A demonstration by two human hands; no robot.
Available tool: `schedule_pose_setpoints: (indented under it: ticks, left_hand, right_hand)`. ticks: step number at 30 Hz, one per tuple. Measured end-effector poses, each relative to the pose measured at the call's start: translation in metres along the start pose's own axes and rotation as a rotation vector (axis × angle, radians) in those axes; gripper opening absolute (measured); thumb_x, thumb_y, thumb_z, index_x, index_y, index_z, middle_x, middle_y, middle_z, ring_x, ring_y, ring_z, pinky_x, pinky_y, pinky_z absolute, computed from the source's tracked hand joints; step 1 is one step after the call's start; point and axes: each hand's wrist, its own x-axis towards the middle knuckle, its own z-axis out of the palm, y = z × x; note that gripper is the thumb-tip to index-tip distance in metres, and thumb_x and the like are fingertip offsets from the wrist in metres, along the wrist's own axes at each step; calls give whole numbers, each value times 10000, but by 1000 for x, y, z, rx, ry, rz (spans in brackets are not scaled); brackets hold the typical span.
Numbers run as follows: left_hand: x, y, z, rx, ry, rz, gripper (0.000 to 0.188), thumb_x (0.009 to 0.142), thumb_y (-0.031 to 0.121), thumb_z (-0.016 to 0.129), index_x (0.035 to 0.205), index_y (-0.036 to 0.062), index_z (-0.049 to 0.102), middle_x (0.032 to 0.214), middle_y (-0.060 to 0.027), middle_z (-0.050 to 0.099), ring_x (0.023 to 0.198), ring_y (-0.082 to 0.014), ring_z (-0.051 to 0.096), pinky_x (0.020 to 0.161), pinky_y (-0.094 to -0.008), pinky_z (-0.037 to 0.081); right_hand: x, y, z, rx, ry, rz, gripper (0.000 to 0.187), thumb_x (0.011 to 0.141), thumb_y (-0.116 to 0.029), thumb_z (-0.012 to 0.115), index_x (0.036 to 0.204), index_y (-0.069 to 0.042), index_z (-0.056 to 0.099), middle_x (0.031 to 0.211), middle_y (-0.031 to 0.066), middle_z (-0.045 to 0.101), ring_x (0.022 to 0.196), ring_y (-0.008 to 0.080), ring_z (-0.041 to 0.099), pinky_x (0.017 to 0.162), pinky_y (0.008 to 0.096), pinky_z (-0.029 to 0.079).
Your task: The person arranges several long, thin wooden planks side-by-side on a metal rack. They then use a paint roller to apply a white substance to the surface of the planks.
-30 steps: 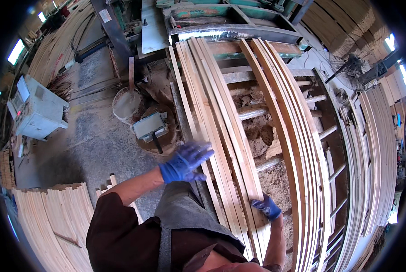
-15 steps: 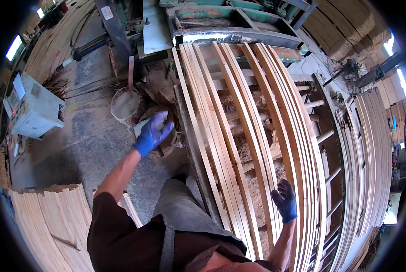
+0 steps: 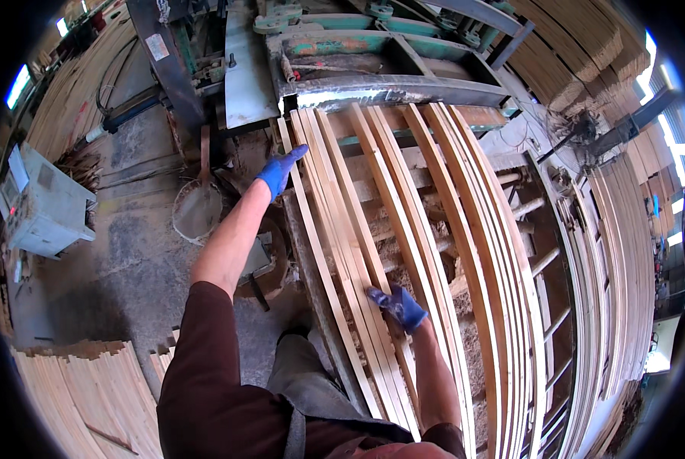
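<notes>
Long pale wooden strips (image 3: 342,229) lie in separate groups on a roller frame (image 3: 554,260), running away from me. My left hand (image 3: 281,172), in a blue glove, reaches to the far end of the leftmost strips. Its fingers are stretched out and touch the edge of a strip there. Closer to me, my right hand (image 3: 400,306), also blue-gloved, lies over the strip at the right of that left group. Its fingers are apart and point left across the wood. The undersides of both hands are hidden.
A green and grey steel machine (image 3: 388,96) stands at the strips' far ends. Left of the frame are a dusty bucket (image 3: 197,210) and a pale control cabinet (image 3: 48,203). More stacked strips lie at lower left (image 3: 82,398) and far right (image 3: 625,268). Sawdust lies under the frame.
My left hand has moved forward and right, from above the floor to the far strip ends. My right hand has shifted left and forward from the middle strips to the left group.
</notes>
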Motion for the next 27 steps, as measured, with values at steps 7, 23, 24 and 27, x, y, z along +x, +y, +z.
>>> schedule_pose_setpoints:
  ticks: [7, 23, 24, 27]
  left_hand:
    - [18, -13, 15, -301, -177, 40, 673, 804, 460, 750, 1297, 29, 596, 1293, -122, 611, 1181, -225, 564, 1013, -357, 429]
    - [-17, -20, -23, 529, 20, 326, 879, 778, 668, 689, 1263, -53, 565, 1216, -244, 635, 1092, -345, 630, 923, -409, 501]
    - [-33, 6, -16, 682, 99, 353, 855, 788, 647, 692, 1247, -61, 560, 1206, -265, 630, 1085, -384, 628, 921, -427, 505]
    - [-89, 35, 16, 757, 421, 992, 600, 862, 443, 720, 1283, 45, 565, 1190, -195, 648, 1046, -328, 655, 862, -409, 538]
  right_hand:
    - [10, 22, -3, 245, -184, -136, 375, 920, -111, 686, 1253, 28, 583, 1083, 74, 697, 996, 146, 658, 898, 274, 521]
    - [-53, -18, -9, -345, 371, -309, 552, 833, -277, 790, 1285, -42, 576, 1177, 162, 667, 1046, 257, 662, 876, 361, 541]
    - [-64, -27, -24, -485, 532, -402, 531, 833, -221, 788, 1283, -33, 577, 1181, 178, 662, 1062, 240, 659, 872, 328, 546]
    - [-94, -19, -74, -444, 797, -241, 512, 877, -208, 736, 1317, -27, 547, 1162, 173, 672, 1037, 242, 661, 856, 362, 554]
